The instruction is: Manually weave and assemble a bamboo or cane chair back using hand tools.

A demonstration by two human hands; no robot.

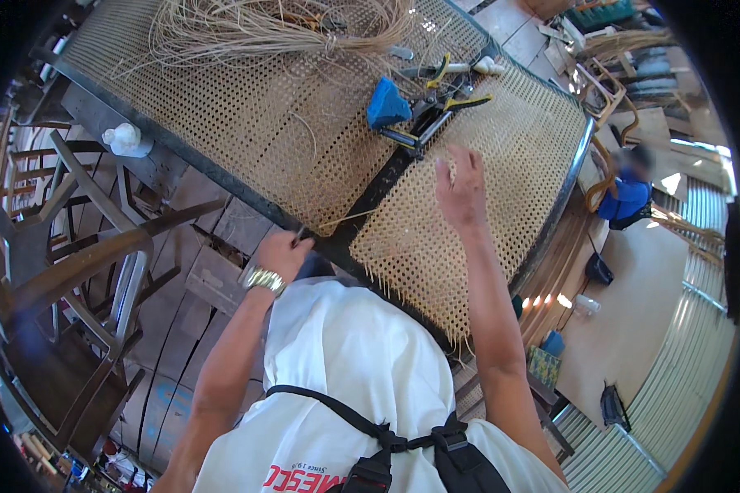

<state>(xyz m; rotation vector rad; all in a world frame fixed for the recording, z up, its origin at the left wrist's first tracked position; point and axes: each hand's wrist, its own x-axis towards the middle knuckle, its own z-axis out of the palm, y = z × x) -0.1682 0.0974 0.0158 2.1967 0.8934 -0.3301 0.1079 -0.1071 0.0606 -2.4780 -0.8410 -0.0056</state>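
My left hand [281,256], with a gold watch [265,279] at the wrist, is closed around a small dark tool [301,236] by the table's near edge. Just beyond it, a loose cane strand [349,218] lies across the dark gap between two woven pieces. My right hand [462,193] hovers over the pale woven cane sheet [436,238], its fingers apart and nothing visible in them. Frayed strand ends hang along that sheet's near edge. Beyond the right hand lie yellow-and-black clamps [436,123] and a blue block [388,104]. A wider cane sheet [247,123] covers the left side.
A bundle of cane strands [279,37] lies at the far side of the table. A white bottle [127,140] stands off its left edge. Dark wooden chair frames [107,246] crowd the left. At right, a person in blue [629,197] is beside a board [633,304].
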